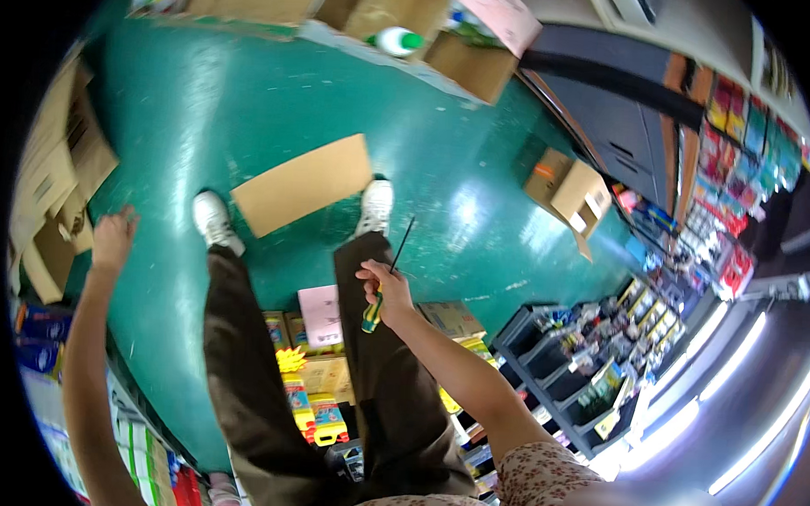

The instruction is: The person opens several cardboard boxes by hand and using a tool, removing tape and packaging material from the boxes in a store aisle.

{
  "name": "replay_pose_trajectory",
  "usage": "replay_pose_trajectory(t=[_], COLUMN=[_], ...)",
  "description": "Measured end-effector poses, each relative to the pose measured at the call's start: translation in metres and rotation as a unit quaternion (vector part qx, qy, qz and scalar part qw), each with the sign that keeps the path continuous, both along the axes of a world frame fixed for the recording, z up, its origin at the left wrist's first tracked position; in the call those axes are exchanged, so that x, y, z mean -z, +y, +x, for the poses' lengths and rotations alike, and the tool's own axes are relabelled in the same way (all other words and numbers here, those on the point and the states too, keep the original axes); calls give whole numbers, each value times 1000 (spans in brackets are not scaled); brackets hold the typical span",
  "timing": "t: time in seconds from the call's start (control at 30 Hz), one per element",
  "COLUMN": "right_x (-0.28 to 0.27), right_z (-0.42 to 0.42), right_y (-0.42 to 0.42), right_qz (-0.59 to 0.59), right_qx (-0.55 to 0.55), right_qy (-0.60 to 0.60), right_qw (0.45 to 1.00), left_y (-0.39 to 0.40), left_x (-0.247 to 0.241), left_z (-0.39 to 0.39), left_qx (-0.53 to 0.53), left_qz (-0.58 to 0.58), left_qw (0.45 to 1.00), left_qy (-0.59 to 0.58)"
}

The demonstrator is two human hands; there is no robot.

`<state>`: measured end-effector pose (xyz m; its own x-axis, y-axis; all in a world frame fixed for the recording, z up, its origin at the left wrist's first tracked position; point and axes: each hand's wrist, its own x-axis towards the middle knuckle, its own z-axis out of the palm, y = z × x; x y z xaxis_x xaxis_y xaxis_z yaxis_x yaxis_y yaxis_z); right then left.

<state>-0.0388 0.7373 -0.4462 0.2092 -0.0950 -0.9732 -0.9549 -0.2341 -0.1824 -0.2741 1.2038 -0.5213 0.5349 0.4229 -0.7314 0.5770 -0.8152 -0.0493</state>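
My right hand is closed around a screwdriver with a green and yellow handle; its thin dark shaft points up and away from me, above my right trouser leg. My left hand is held out at the far left, near some folded cardboard boxes. Its fingers are blurred, and whether anything is in them is hard to tell. A flat piece of brown cardboard lies on the green floor between my white shoes.
Open cartons with bottles stand at the top. A small open cardboard box lies on the floor at the right, by shelves of packaged goods. Dark bins stand at lower right. Yellow containers and a pink sign are behind my legs.
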Motion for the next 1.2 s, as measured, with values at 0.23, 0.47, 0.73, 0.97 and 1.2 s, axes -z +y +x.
replay_pose_trajectory(t=[0.23,0.47,0.73,0.97,1.2], right_x=[41,66,187,342,385], right_z=[183,394,528,497,446], right_y=[-205,-418,-567,-556,-511], right_qz=[-121,-317,-388,-394,-383], right_qx=[-28,-113,-305,-432,-485], right_qy=[-164,-232,-242,-198,-199], right_qw=[979,912,835,787,761], left_y=[-200,-268,-315,-342,-355], left_x=[47,118,234,301,332], left_z=[117,152,148,204,210], left_qx=[-106,-203,27,-41,-98], left_qz=[-284,-312,-86,66,-3], left_qw=[935,926,996,996,991], left_qy=[-185,-67,-13,39,96])
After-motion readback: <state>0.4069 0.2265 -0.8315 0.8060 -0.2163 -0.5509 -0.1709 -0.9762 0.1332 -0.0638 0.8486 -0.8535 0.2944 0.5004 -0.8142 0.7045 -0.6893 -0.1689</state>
